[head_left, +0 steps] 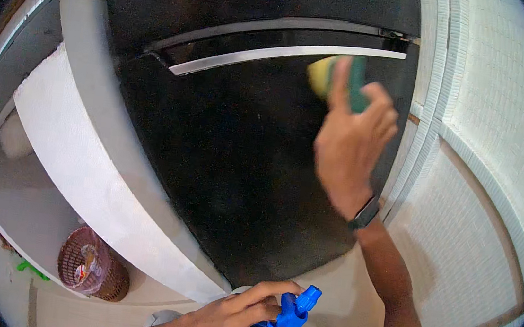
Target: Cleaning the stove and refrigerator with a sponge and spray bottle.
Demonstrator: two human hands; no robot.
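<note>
My right hand [353, 149], with a dark band on its wrist, grips a yellow and green scrub sponge [358, 82]. Motion blurs the sponge and fingers. They are at the upper right of a black appliance door [243, 161], apparently a refrigerator's, just below its pale trim strip [284, 57]. Whether the sponge touches the door is hard to tell. Lower in the view, my left hand [229, 319] holds a spray bottle by its blue trigger head [285, 323], nozzle pointing up and right. The bottle's body is out of view.
A white partition [98, 154] runs along the left of the black door. Beyond it, a brown perforated waste basket [120, 280] with a plastic liner and litter stands low. White woven-textured panels [476, 236] flank the right side. Pale floor [346, 313] shows below.
</note>
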